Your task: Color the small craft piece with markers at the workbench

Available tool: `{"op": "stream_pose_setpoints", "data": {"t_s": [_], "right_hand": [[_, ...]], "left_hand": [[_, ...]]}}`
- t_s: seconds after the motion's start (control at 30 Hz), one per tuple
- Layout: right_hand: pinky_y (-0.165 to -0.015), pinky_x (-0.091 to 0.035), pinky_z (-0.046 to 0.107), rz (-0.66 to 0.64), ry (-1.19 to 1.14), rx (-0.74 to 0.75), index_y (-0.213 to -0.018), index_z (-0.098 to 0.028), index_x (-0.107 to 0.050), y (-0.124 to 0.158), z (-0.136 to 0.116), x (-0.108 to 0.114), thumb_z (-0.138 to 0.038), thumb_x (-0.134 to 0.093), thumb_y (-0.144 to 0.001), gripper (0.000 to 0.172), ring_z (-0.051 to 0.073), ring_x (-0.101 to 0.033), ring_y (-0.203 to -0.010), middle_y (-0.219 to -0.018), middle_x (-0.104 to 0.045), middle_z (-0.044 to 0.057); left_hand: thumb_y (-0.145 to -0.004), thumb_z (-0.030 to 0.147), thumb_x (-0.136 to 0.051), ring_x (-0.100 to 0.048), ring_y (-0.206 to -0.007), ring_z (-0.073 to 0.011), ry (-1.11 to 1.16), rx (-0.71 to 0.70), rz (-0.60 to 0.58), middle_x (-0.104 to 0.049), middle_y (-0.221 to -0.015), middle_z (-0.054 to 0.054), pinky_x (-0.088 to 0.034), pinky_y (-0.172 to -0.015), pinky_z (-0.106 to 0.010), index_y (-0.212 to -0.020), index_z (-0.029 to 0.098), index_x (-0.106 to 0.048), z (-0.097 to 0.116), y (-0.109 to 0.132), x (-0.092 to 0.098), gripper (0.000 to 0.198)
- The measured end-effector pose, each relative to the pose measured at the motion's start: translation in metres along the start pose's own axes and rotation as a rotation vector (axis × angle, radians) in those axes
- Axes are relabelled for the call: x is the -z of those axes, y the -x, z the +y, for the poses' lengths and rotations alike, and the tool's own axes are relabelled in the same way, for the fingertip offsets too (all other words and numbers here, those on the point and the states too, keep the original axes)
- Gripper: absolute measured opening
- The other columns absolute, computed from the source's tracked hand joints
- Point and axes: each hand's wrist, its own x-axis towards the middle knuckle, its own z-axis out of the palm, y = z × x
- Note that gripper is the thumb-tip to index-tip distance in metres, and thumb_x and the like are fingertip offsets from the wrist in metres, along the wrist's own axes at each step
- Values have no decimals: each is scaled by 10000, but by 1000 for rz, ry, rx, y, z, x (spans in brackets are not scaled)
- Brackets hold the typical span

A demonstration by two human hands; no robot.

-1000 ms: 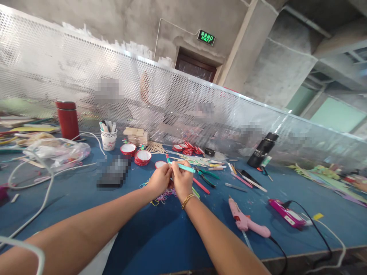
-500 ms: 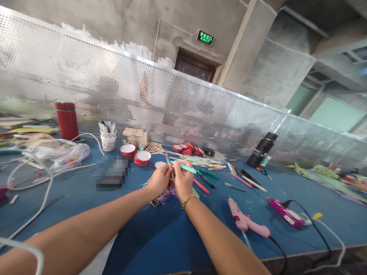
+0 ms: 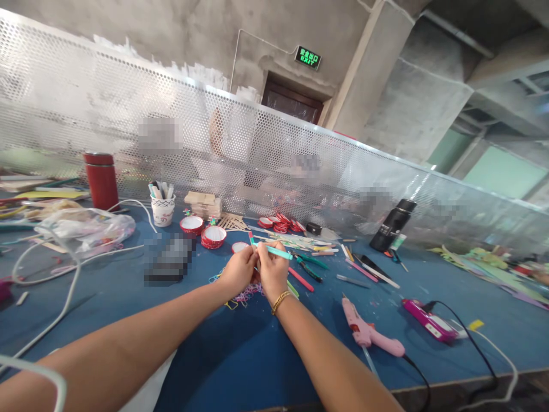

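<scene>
Barely drifting left since the earlier frame, the turquoise pen (image 3: 281, 252) is resting in our right hand (image 3: 273, 270), and our left hand (image 3: 237, 268) is keeping almost the same spot right beside it. Behind everything, a perforated metal partition (image 3: 64, 86) is running across our view, and before it the blue tabletop (image 3: 240, 349) is spreading wide under all our gear. A red flask (image 3: 101, 182) is standing off to the left, while a black bottle (image 3: 392, 226) is taking the far right, near the partition. Closer in on the right, the pink glue gun (image 3: 364, 332) is lying well apart from our hands. Now to those hands: the right one is pinching the pen between its fingers, and the left one is pinching a small stick (image 3: 251, 237), its red-and-green end poking up. Pen and stick are meeting or nearly meeting between our fingertips; we are not managing to tell which. Left of us, a paper cup (image 3: 163, 212) is holding pens, and red-rimmed dishes (image 3: 213, 236) are sitting just past our left hand. Smallest of all, coloured loops (image 3: 244, 296) are lying scattered just below our hands.
</scene>
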Motion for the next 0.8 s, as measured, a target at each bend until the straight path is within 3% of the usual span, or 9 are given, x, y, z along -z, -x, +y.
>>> {"op": "stream_pose_setpoints", "data": {"t_s": [0.47, 0.8], "right_hand": [[-576, -476, 237, -7, -132, -20, -825, -212, -476, -1, 15, -3, -427, -574, -828, 236, 139, -604, -622, -703, -633, -14], [-618, -485, 251, 16, -36, -5, -786, -201, -503, 0, 3, -1, -394, -624, -799, 228, 136, -595, -630, -691, -620, -19]], "left_hand": [[-875, 417, -448, -514, -392, -107, 6, 16, -44, -533, -556, 41, -424, -381, -215, -747, 205, -459, -7, -4, 1, 248], [-862, 427, -473, -517, -384, -113, 4, -10, -34, -540, -542, 38, -419, -376, -216, -713, 207, -448, -7, -4, 1, 267]]}}
